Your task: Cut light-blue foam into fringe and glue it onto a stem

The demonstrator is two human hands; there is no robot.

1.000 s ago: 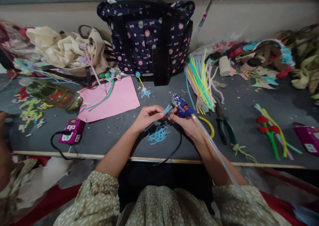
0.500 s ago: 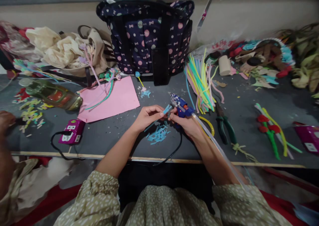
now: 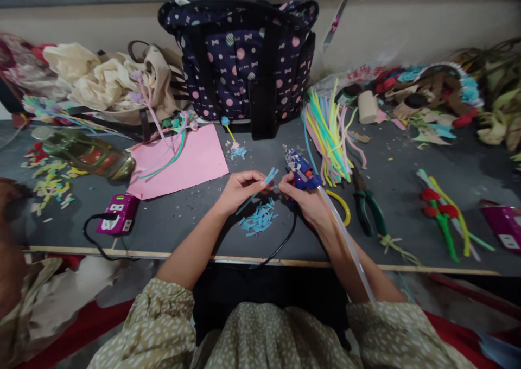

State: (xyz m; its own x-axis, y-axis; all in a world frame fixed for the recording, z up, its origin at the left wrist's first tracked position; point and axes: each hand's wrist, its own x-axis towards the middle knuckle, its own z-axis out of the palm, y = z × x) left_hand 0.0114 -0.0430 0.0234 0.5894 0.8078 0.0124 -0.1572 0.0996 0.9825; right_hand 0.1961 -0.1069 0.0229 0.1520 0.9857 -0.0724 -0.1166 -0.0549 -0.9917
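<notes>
a person seen from above, wearing an olive-green garment dotted with small white flecks, its loose sleeves gathered near the elbows. forearms and both hands, left hand (image 3: 240, 191) and right hand (image 3: 307, 202), are bare; no rings visible, though detail is soft.

Blue strip (image 3: 270, 176): a short, thin light-blue piece, pinched at its lower end by the fingers (image 3: 260, 183) of the left hand (image 3: 240, 190); it tilts up and to the right, just left of frame centre, above the table.
Glue gun (image 3: 301, 175): small, blue body with a speckled nozzle pointing to the upper left, gripped in the right hand (image 3: 307, 203) just right of frame centre; a long clear glue stick (image 3: 345, 239) runs from its back toward the lower right, along the forearm.
Gap: strip tip and gun nozzle lie near each other, not touching.
</notes>
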